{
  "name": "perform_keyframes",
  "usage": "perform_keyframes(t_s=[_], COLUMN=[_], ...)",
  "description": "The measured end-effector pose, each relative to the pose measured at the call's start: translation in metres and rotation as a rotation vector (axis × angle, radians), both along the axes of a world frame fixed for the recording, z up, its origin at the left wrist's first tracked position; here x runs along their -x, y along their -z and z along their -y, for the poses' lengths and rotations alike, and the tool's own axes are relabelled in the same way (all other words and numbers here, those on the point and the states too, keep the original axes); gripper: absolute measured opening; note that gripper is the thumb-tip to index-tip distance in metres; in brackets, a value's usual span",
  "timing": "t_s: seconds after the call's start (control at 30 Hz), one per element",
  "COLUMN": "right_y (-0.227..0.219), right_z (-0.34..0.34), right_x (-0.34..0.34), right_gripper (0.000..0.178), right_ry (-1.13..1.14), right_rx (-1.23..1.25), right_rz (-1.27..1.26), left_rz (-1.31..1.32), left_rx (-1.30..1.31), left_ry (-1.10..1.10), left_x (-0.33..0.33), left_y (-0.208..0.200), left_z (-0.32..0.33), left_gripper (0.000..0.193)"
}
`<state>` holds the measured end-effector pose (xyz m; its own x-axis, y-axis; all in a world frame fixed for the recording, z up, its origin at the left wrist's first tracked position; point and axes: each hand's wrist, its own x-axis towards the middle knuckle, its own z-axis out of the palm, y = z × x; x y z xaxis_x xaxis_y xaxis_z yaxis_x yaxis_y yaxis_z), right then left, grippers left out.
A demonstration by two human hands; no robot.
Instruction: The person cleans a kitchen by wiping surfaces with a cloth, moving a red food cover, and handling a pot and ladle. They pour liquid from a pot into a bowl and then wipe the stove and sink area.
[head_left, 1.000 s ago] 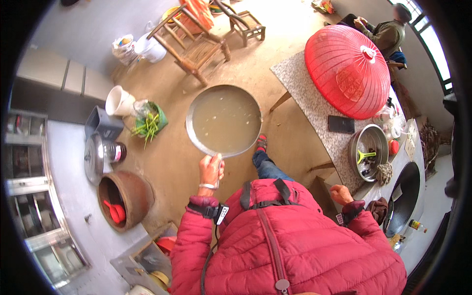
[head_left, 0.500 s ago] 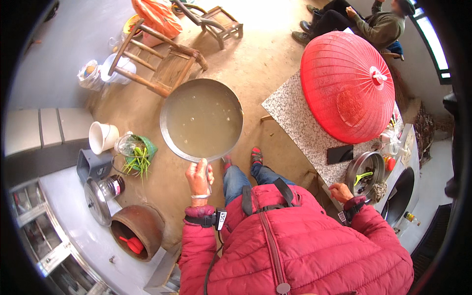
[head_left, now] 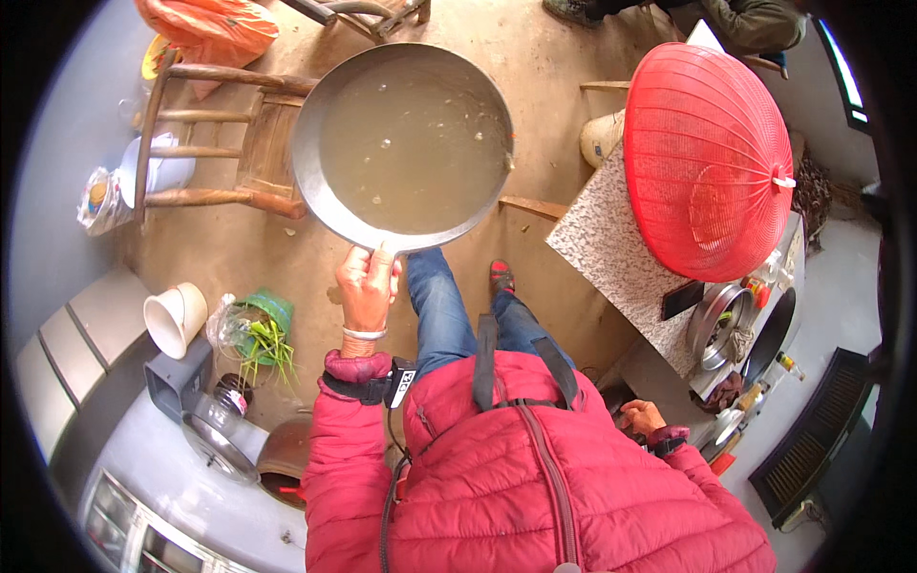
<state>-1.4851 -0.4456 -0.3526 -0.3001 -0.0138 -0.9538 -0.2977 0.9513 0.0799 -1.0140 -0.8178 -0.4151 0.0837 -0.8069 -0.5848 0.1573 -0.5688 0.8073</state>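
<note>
My left hand [head_left: 368,291] is closed round the near rim or short handle of a wide grey metal pan [head_left: 310,158]. Cloudy, pale greenish-brown water [head_left: 411,143] with a few bubbles fills much of it. The pan is held out ahead of me over the floor, and how the fingers wrap beneath is hidden. Low at my right side, beside the stone-topped table [head_left: 597,229], my right hand [head_left: 641,417] hangs with loosely curled fingers apart and nothing visible in them.
A wooden chair [head_left: 267,143] stands just left of the pan. A red mesh food cover [head_left: 707,153] and a metal pot [head_left: 709,329] sit on the table. At left are a white bucket [head_left: 177,315] and greens [head_left: 267,349]. A seated person [head_left: 755,21] is at far right.
I have moved forward and turned, and the pan now reaches beside the chair. My right hand has dropped away from the pot on the table. The water in the pan ripples more.
</note>
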Motion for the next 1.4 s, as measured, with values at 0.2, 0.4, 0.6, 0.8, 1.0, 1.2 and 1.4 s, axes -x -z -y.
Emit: perform_keyframes(t_s=[0.2,0.4,0.6,0.8,1.0,1.2,1.4], right_y=[-0.022,-0.027,0.01,0.058,0.181,0.263,0.374], right_z=[0.036,0.06,0.157,0.348,0.495,0.564,0.587], right_x=[-0.087,-0.125,-0.145,-0.151,-0.147,-0.118,-0.043], right_gripper=[0.023,0.027,0.022,0.02,0.024,0.022,0.016], right_ry=[0.207,0.249,0.001,-0.29,-0.212,0.733,1.607], right_rx=[-0.009,-0.027,0.347,0.792,1.043,0.661,0.735], right_rz=[0.024,-0.009,0.027,0.141,0.042,0.109,-0.025], left_rz=[-0.011,-0.058,-0.013,-0.025,0.011,0.016,0.086], left_rx=[0.011,-0.072,-0.093,-0.102,-0.059,-0.107,-0.122], left_ry=[0.249,0.347,0.373,0.377,0.361,0.404,0.454], left_x=[-0.038,-0.05,-0.043,-0.013,0.034,0.074,0.097], left_y=[0.023,0.046,0.061,0.055,0.043,0.047,0.088], left_z=[0.079,0.125,0.155,0.195,0.251,0.301,0.365], left_gripper=[0.016,0.017,0.017,0.017,0.019,0.02,0.018])
